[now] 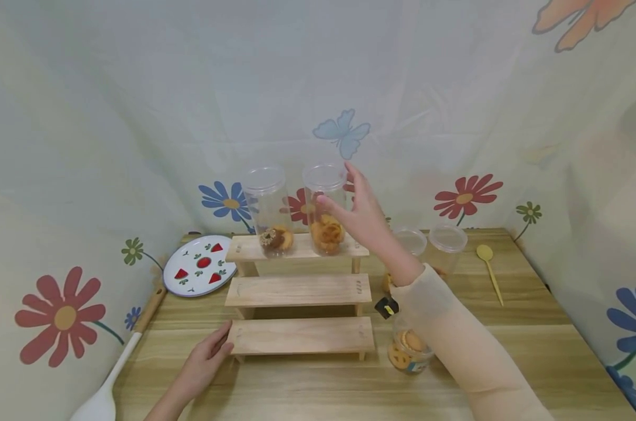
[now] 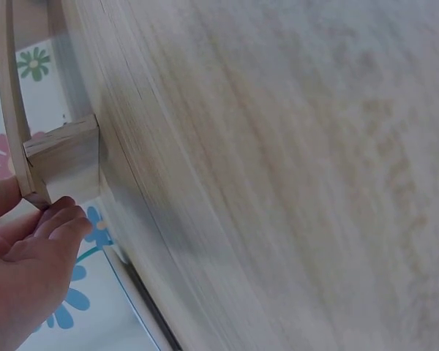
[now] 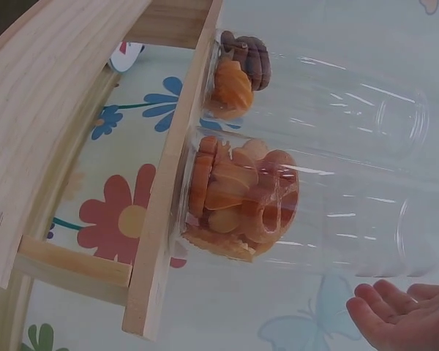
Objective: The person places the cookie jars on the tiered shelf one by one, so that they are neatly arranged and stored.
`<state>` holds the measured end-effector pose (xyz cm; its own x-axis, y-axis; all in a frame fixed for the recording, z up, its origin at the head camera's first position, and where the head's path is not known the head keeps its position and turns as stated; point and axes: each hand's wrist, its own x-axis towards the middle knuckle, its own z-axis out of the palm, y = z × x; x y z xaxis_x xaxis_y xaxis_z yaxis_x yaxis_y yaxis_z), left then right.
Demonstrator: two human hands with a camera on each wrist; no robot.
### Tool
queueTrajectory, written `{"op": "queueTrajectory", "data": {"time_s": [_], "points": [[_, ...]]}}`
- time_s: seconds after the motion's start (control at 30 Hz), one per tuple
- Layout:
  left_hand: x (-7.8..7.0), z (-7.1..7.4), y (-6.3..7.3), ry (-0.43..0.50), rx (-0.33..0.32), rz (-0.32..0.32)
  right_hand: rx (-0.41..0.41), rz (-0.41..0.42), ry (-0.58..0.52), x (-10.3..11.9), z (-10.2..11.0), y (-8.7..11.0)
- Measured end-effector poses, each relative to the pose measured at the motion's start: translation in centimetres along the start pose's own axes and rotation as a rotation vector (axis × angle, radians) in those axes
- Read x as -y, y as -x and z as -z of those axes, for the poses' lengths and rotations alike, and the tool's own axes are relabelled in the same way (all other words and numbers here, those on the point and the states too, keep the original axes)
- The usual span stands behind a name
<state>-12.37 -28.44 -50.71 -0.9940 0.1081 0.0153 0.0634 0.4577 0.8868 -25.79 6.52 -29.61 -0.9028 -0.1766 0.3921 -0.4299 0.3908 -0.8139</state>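
Observation:
A three-step wooden display stand [image 1: 299, 290] stands mid-table. On its top step are two tall clear lidded jars: the left jar [image 1: 265, 204] holds a few cookies, one brown-topped, and the right jar [image 1: 327, 231] holds more golden cookies. My right hand [image 1: 363, 217] is beside the right jar, thumb and fingers spread around its upper part. In the right wrist view, the fingers [image 3: 373, 303] lie just off the jar's side, and most of the thumb is out of frame. My left hand [image 1: 206, 358] pinches the left end of the bottom step, thumb and fingers on either side of the board's corner.
Behind my right forearm stand two more clear jars [image 1: 448, 240], with a cookie jar [image 1: 409, 351] nearer, partly hidden. A black tag [image 1: 387, 307] shows beside the sleeve. A yellow spoon [image 1: 488, 263] lies right; a strawberry-patterned plate [image 1: 196, 286] and a white wooden-handled utensil [image 1: 123, 356] lie left.

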Motion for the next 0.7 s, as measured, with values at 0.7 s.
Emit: {"op": "queueTrajectory", "data": {"time_s": [0.7], "points": [[0.2, -0.2, 0.0, -0.015, -0.005, -0.004, -0.077, -0.001, -0.106, -1.1, 3.0, 3.7]]}}
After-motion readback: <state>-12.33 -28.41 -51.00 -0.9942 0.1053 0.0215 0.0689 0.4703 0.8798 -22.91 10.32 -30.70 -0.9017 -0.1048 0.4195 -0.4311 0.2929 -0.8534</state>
